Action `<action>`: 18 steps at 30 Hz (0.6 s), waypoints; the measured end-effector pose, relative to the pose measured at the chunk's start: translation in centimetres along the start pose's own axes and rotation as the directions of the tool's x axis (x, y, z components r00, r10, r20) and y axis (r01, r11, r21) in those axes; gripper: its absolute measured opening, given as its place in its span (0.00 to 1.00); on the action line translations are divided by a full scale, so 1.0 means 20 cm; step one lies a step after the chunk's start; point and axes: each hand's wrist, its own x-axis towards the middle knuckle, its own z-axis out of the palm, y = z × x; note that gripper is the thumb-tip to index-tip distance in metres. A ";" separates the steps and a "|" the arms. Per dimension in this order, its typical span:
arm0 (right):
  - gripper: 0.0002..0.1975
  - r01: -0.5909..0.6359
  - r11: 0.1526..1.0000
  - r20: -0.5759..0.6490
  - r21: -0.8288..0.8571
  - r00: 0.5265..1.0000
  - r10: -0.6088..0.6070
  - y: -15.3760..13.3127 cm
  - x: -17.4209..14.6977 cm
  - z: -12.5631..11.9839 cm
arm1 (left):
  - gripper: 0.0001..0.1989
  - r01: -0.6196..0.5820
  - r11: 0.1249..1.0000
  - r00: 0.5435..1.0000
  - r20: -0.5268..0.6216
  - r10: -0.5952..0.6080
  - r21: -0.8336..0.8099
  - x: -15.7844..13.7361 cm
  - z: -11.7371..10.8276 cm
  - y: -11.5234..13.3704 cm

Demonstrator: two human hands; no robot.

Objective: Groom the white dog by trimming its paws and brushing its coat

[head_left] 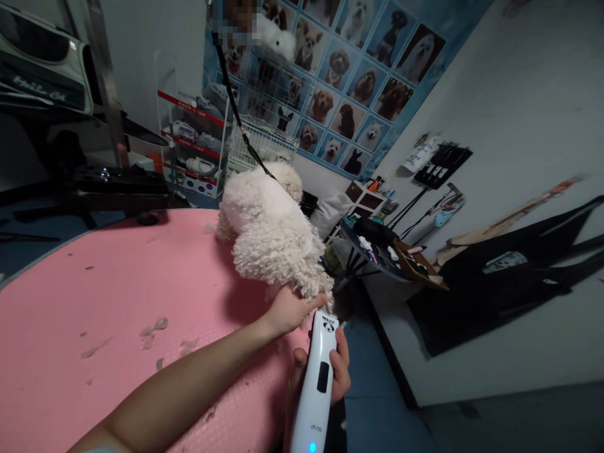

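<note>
A curly white dog point(268, 226) stands on the pink grooming table point(141, 270), turned away from me, with a black leash point(233, 104) running up from its neck area. My left hand point(293, 308) is closed around one of the dog's legs near the paw, low at the table's right edge. Wrapped round a white pet clipper point(317, 377) is my right hand point(338, 368). The clipper's head is up against the fur by my left fingers, and a blue light glows near its lower end. The paw itself is mostly hidden by hand and clipper.
Tufts of cut fur point(155, 330) lie scattered on the table. A metal post and black arm stand at the left. Behind are a shelf rack point(193, 145) and a wire cage point(264, 135). At right, a round side table point(377, 251) holds tools; a black apron point(495, 270) hangs on the wall.
</note>
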 end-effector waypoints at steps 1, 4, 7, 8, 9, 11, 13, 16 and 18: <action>0.25 -0.005 1.000 0.006 0.004 1.000 0.005 -0.01 0.01 0.00 | 0.10 0.001 1.000 1.000 0.001 -0.001 -0.006 0.00 0.00 0.00; 0.25 -0.057 0.995 -0.016 0.088 0.998 0.058 -0.03 0.03 0.01 | 0.11 0.013 1.000 1.000 0.005 -0.013 -0.023 0.00 0.00 0.00; 0.25 -0.207 0.958 -0.010 0.198 0.977 0.213 -0.06 0.05 0.02 | 0.13 0.018 0.999 1.000 0.013 -0.017 -0.037 0.00 0.00 0.01; 0.25 -0.266 0.940 0.009 0.213 0.963 0.270 -0.06 0.05 0.02 | 0.13 0.016 0.999 1.000 0.018 -0.016 -0.041 0.00 0.00 0.01; 0.24 -0.321 0.922 0.035 0.216 0.946 0.321 -0.07 0.05 0.02 | 0.13 0.014 0.999 1.000 0.016 -0.013 -0.045 0.00 -0.01 0.01; 0.23 -0.398 0.890 0.059 0.221 0.917 0.395 -0.08 0.07 0.02 | 0.14 0.011 0.999 1.000 0.003 -0.011 -0.045 0.00 -0.01 0.01; 0.22 -0.418 0.871 0.009 0.258 0.903 0.430 -0.09 0.09 0.01 | 0.14 0.007 0.999 1.000 -0.022 -0.008 -0.039 0.01 -0.01 0.00; 0.19 -0.412 0.855 -0.053 0.315 0.892 0.449 -0.10 0.13 -0.01 | 0.14 0.016 0.999 0.999 -0.046 -0.018 -0.040 0.02 -0.01 0.01; 0.16 -0.446 0.838 0.029 0.315 0.887 0.461 -0.10 0.15 -0.04 | 0.14 0.026 0.998 0.999 -0.039 -0.028 -0.052 0.02 -0.01 0.01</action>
